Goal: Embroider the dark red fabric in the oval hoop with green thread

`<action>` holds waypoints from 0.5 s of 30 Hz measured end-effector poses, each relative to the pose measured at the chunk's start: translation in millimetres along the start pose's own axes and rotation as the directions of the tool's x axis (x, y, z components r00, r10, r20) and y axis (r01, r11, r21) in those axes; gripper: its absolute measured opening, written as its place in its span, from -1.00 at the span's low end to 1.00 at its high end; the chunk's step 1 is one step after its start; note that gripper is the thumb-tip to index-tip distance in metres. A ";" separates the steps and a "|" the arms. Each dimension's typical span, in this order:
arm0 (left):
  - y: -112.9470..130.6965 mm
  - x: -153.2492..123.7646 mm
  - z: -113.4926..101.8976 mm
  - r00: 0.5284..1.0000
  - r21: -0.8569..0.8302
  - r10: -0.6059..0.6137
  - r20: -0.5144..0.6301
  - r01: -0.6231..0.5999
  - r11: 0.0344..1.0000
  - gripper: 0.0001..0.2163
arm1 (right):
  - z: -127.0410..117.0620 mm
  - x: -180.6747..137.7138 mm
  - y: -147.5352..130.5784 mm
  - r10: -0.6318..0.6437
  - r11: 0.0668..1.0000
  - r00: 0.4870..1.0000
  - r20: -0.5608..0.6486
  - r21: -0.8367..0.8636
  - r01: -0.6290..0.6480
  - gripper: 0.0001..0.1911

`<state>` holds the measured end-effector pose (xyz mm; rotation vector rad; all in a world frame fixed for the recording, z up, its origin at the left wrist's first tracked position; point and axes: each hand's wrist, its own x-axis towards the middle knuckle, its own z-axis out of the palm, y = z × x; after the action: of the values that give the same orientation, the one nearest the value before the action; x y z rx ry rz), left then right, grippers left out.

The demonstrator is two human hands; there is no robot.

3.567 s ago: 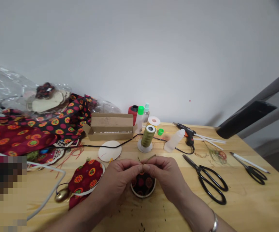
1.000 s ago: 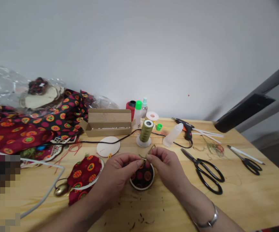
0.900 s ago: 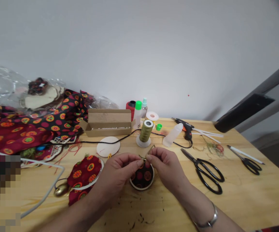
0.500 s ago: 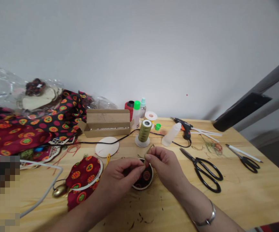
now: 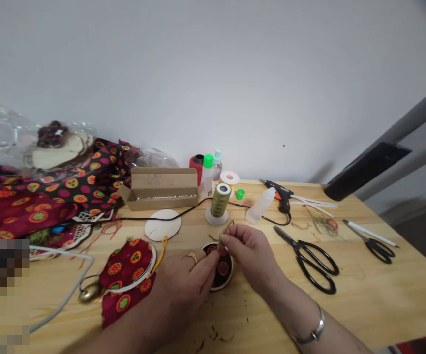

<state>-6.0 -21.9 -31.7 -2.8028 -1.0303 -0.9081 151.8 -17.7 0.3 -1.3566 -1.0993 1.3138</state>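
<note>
Above a small round piece (image 5: 222,273) with dark patterned fabric and a pale rim, my two hands meet at the fingertips. My right hand (image 5: 252,250) is closed in a pinch on a short olive-green thread (image 5: 227,229), whose loop sticks up past the thumb. My left hand (image 5: 189,278), with a ring on one finger, is closed too, its fingertips touching the right thumb; what they pinch is hidden. The left hand covers part of the round piece. Just beyond stands a spool of olive thread (image 5: 221,201).
Black scissors (image 5: 311,260) lie right of my hands, a white squeeze bottle (image 5: 260,206) and a glue gun (image 5: 280,192) beyond. At left are a red fabric-covered round (image 5: 126,265), a brass bell (image 5: 90,292) and a white disc (image 5: 162,224). A cardboard box (image 5: 163,196) stands behind.
My left hand has turned so its back and ring show, and its fingers lie closer together. More of the dark round piece shows at its upper left. The right hand has barely moved.
</note>
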 end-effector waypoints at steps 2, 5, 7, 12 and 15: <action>0.3 1.2 -0.1 1.000 0.023 0.006 0.006 -0.006 1.000 -0.81 | 0.6 0.2 1.7 0.007 1.000 1.000 0.013 0.021 -0.007 -0.83; 0.3 2.7 -0.2 1.000 0.053 0.016 0.013 -0.017 0.998 -0.81 | 2.1 -0.2 3.2 0.029 0.998 0.999 0.037 0.055 -0.031 -0.81; -0.2 2.4 0.7 1.000 0.068 0.021 0.018 -0.023 0.997 -0.81 | 3.5 -1.0 3.4 0.051 0.995 0.997 0.049 0.082 -0.055 -0.80; -1.3 -0.2 4.8 0.999 0.028 0.011 0.049 -0.013 1.000 -0.80 | 6.4 -3.0 2.0 0.079 0.991 0.995 0.054 0.105 -0.084 -0.81; 0.2 0.5 3.7 0.998 -0.001 -0.011 0.067 0.011 1.000 -0.79 | 6.1 -2.8 1.1 0.072 0.992 0.997 0.043 0.097 -0.076 -0.82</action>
<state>-3.7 -21.0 -34.5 -2.8498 -1.0547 -0.8223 145.7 -20.5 -0.4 -1.3141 -1.0052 1.4350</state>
